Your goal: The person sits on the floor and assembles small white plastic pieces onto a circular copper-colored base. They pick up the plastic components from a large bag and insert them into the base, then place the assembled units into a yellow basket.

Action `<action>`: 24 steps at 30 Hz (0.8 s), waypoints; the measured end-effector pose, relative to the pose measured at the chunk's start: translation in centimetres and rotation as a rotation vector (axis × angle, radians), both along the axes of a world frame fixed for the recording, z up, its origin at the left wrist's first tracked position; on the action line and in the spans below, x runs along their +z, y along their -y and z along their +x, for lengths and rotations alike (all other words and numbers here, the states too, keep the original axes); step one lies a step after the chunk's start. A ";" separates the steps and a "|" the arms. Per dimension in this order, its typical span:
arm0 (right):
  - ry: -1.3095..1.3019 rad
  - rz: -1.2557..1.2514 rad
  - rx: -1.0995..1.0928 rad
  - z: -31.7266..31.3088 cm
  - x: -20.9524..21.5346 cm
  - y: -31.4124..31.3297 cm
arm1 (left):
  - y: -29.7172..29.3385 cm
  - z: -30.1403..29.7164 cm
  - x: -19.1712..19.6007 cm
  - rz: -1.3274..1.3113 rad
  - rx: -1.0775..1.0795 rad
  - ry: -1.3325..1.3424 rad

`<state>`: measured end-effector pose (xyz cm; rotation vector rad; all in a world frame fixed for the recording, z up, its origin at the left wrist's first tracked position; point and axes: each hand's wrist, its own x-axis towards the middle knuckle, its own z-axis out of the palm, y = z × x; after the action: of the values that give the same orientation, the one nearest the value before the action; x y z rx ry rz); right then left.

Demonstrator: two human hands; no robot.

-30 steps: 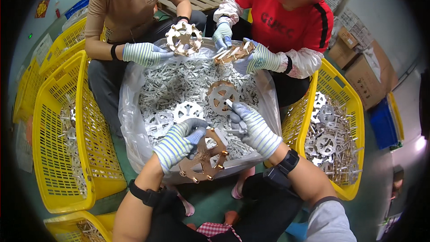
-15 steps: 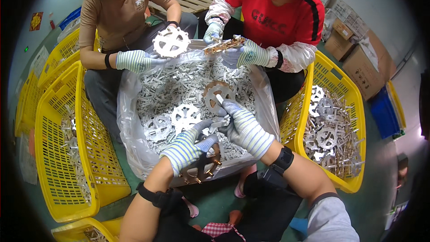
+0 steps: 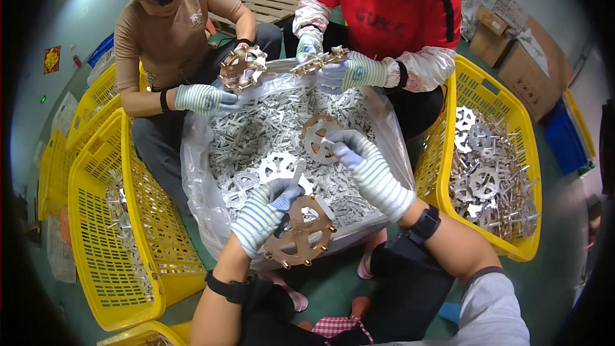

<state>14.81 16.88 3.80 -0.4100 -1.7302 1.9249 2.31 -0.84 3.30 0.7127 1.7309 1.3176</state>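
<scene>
Left hand (image 3: 266,211) has a copper-coloured toothed disc (image 3: 300,232) clamped by its edge, held up over the near side of the plastic-lined bin (image 3: 197,160), with stubby pegs (image 3: 306,262) showing round the rim. There's an upright strip (image 3: 298,172) poking out above that same hand — can't tell if it's gripped or sitting on the disc. A flat strip (image 3: 323,206) lies at the disc's upper right edge, so my guess is the step in hand is fitting strips to pegs one by one. Right hand (image 3: 364,160) is pinching a small pale piece (image 3: 328,144) between thumb and finger, right in front of a silvery disc (image 3: 314,134) on the heap of loose strips (image 3: 246,131), can't tell if they touch though. Imo the next move wants the left hand steady and the right bringing its piece over to a bare peg — lined up square, no forcing
</scene>
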 end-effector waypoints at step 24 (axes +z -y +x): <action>0.185 0.158 0.622 1.8 2.2 1.2 | 0.4 0.4 1.2 0.039 -0.201 -0.615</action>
<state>16.64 15.67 6.02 0.0240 -2.3138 2.1816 2.74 -1.24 4.55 1.3835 2.0350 1.0551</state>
